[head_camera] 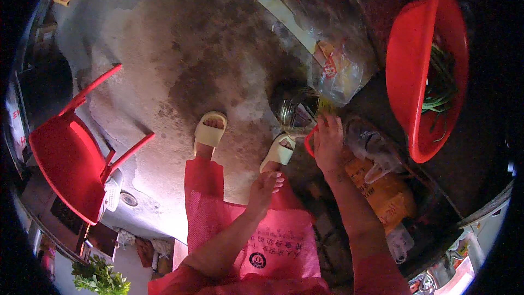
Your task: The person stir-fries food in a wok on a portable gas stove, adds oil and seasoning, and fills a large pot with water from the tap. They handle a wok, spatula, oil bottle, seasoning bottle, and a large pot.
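My right hand [329, 141] reaches down with curled fingers over a red handle [310, 142]; the palm side is hidden. Beside its fingertips a clear ribbed plastic container [301, 110] stands low by my foot, and the handle seems to belong to it. My left hand [262, 192] hovers above my right knee, fingers loosely bent, with nothing visible in it. A clear plastic bag [342, 80] with red print lies just beyond the container. Below my hands hangs a pink apron [282, 246] bearing writing.
A red plastic basin [403, 69] holding green stalks [440, 82] rests at the right. Near my right forearm lie an orange printed bag [382, 196] and a crumpled clear bag [374, 151]. At left is a red plastic chair [69, 164]. Leafy greens [100, 276] show lower left.
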`<action>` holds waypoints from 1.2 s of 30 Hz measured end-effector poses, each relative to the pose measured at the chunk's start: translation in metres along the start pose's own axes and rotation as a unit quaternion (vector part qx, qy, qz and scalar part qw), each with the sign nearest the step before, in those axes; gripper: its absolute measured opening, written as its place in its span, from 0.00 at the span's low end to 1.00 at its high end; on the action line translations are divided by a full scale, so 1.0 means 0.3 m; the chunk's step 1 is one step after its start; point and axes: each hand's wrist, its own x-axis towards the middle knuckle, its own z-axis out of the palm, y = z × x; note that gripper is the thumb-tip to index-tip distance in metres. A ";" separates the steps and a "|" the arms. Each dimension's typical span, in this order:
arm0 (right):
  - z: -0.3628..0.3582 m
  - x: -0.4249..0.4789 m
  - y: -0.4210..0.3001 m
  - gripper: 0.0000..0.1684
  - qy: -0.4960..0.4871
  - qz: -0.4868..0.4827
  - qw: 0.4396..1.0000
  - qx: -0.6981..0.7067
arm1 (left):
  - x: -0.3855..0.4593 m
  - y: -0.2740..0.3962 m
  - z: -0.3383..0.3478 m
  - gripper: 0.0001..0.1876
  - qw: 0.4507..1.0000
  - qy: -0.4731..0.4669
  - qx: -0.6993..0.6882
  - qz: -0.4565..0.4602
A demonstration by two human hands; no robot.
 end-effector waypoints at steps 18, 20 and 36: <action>-0.079 -0.117 0.077 0.26 -0.024 0.013 1.000 -0.012 | 0.046 -0.047 -0.007 0.17 0.999 0.020 -0.021 0.020; -0.084 -0.116 0.090 0.25 -0.090 -0.001 0.996 -0.014 | 0.043 -0.039 0.001 0.16 1.000 0.020 -0.012 0.000; 0.094 -0.134 0.041 0.26 -0.052 0.448 0.846 0.284 | 0.061 -0.082 0.031 0.15 1.000 0.004 0.018 -0.012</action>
